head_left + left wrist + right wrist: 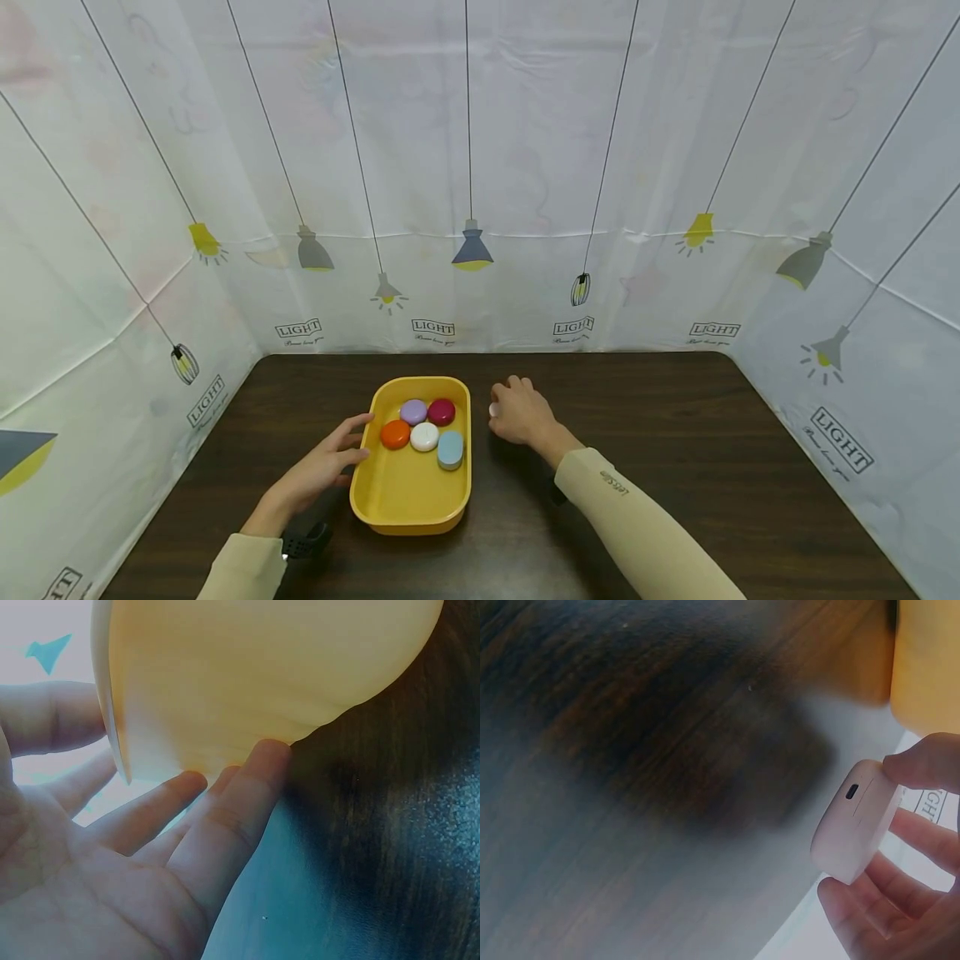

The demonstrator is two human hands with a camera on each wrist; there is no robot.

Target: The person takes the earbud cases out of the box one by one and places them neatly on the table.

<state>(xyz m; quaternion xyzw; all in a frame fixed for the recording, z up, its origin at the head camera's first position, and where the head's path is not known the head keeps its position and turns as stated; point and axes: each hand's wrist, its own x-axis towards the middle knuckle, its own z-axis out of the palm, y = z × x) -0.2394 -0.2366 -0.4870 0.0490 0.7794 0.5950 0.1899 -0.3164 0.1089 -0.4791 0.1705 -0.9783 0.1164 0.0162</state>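
Observation:
A yellow plastic bin (408, 496) stands on the dark table. Several small rounded cases lie in its far half: lilac (413, 412), dark red (441, 412), orange (395, 434), white (424, 437) and light blue (450, 450). My left hand (330, 462) holds the bin's left side; thumb and a finger lap over the rim, while other fingertips (270, 754) touch the outer wall. Right of the bin, my right hand (522, 414) pinches a pale earbud case (859, 821) between thumb and fingers. Its small charging port faces the wrist camera; from above, the hand mostly hides it.
Dark wood tabletop (712, 467) extends to the right of the right arm and around the bin. A white sheet (517, 167) printed with hanging lamps encloses the table at the back and both sides. A black band (306, 542) sits on the left wrist.

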